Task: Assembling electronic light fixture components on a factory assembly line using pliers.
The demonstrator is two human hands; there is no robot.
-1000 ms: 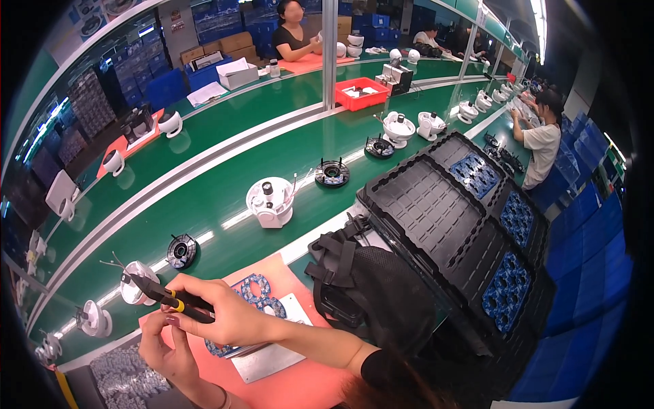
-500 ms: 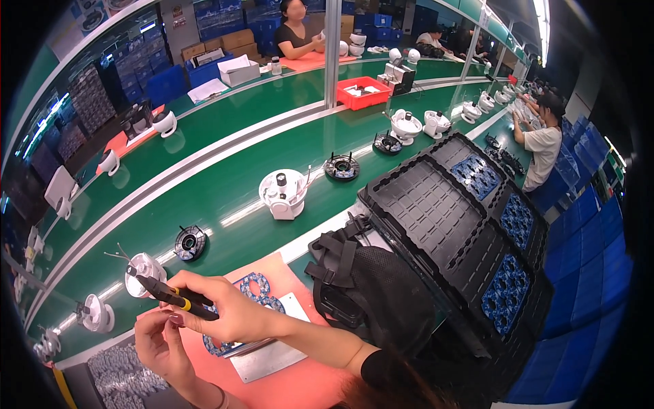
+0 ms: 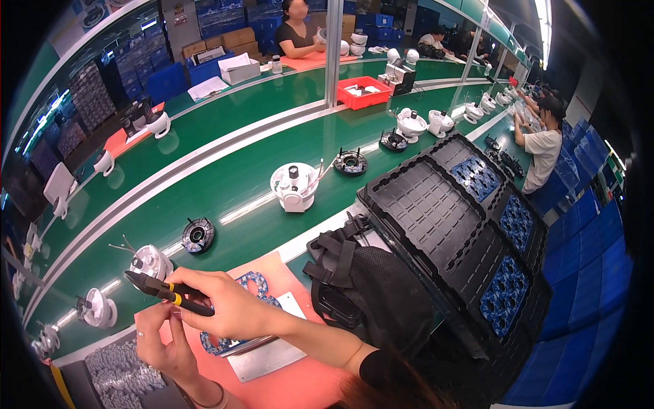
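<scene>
My right hand [image 3: 235, 305] is wrapped round a pair of side cutters [image 3: 158, 289] with black and yellow handles, the jaws pointing left. Just below them my left hand [image 3: 169, 351] is closed in a pinch, its fingertips close to the right hand's; whatever they hold is too small to make out. Beneath the right forearm lie blue ring-shaped circuit boards [image 3: 255, 282], partly hidden, beside a flat metal plate [image 3: 269, 361]. Both rest on a pink mat [image 3: 286, 387].
White housings [image 3: 296, 186] and black round bases [image 3: 198, 235] stand along the green conveyor [image 3: 231, 184]. A black bag [image 3: 375, 286] and black trays [image 3: 429, 198] with blue boards are on the right. Several people sit farther off. Grey parts fill a bin [image 3: 126, 375] at lower left.
The housings and bases on the near conveyor have shifted to the right and away. The cutters have turned slightly, showing more of their jaws. Both hands stay nearly in place.
</scene>
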